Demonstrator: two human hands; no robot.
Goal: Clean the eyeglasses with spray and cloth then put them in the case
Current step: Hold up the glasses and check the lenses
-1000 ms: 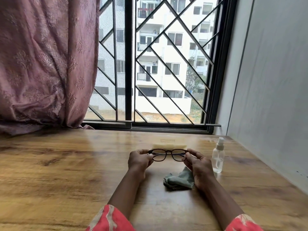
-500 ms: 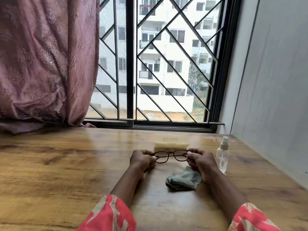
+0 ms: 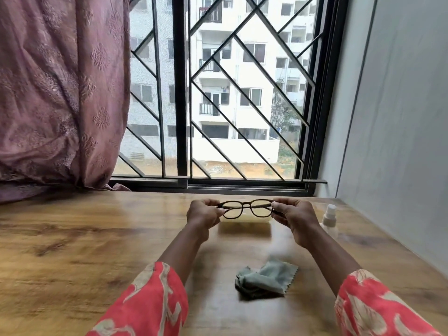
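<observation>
Dark-framed eyeglasses are held up above the wooden table, lenses facing me. My left hand pinches the left end of the frame and my right hand pinches the right end. Behind and below the glasses lies a pale yellow case, partly hidden by them and blurred. A crumpled grey-green cloth lies on the table between my forearms, nearer to me. A small clear spray bottle with a white top stands to the right of my right hand.
A barred window runs along the table's far edge. A pink curtain hangs at the left and its hem rests on the table. A grey wall borders the table on the right.
Both hands have lifted the eyeglasses higher and away from me. The cloth, which my right wrist partly covered, now lies fully in sight between my forearms.
</observation>
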